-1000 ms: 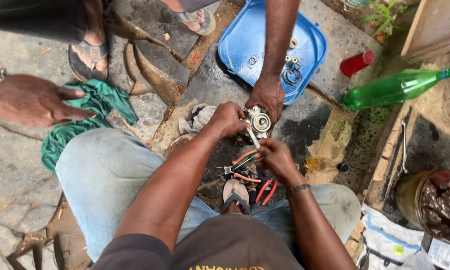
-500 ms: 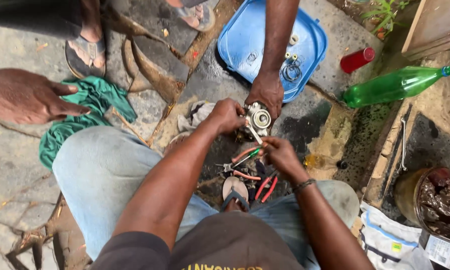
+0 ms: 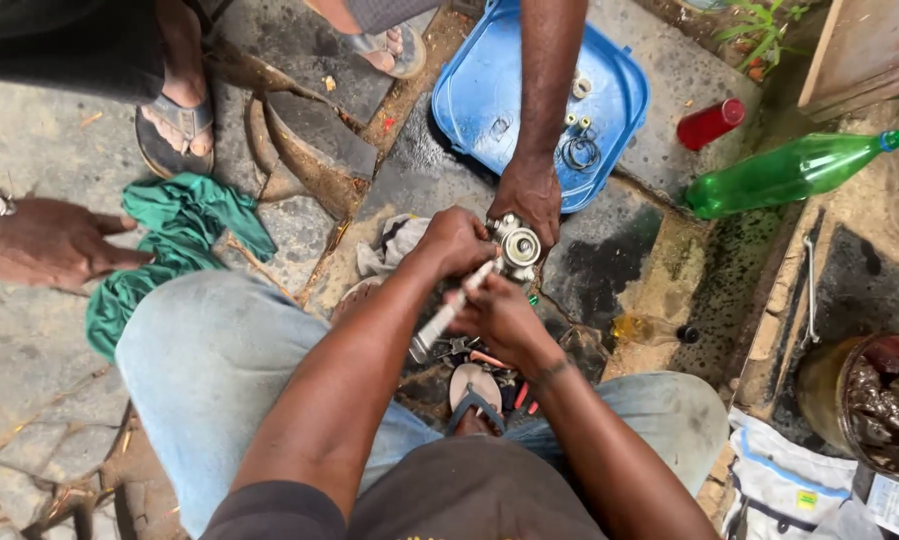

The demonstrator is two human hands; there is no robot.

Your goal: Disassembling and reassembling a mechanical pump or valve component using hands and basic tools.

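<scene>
Head view: looking straight down over bent knees in light jeans, onto cracked wet paving

Metal part [image 3: 517, 245]: small round silvery mechanical piece with a ring-shaped face, sitting low on the ground right in the middle, between three hands

Left hand [image 3: 457, 240]: wrapped around the left side of the metal part, fingers closed on it, pretty snug

Right hand [image 3: 500, 315]: fist closed around a slim pale-handled tool [image 3: 448, 312], just below the part

Tool: slanted, upper tip up against the metal part, lower end poking out down-left past the fist; can't tell exactly what kind of tool

Co-worker's hand [image 3: 532, 198]: coming down from the top on a long forearm, pressing on the far side of the same part, so touching it too

Second co-worker's hand [image 3: 45, 243]: way off at the left edge, resting flat on the ground next to a green cloth [image 3: 175, 250], well apart from the action

Blue tray [image 3: 490, 80]: behind the part, holding a few small rings and round fittings

Green plastic bottle [image 3: 785, 172]: lying on its side off to the right, red can [image 3: 711, 123] just above it

Grey rag [image 3: 395, 245]: crumpled just left of the left hand

Under the hands: red-handled pliers [image 3: 525, 395] and a sandalled foot, partly hidden

Far right: brown tub of dark gunk [image 3: 875, 400]
</scene>
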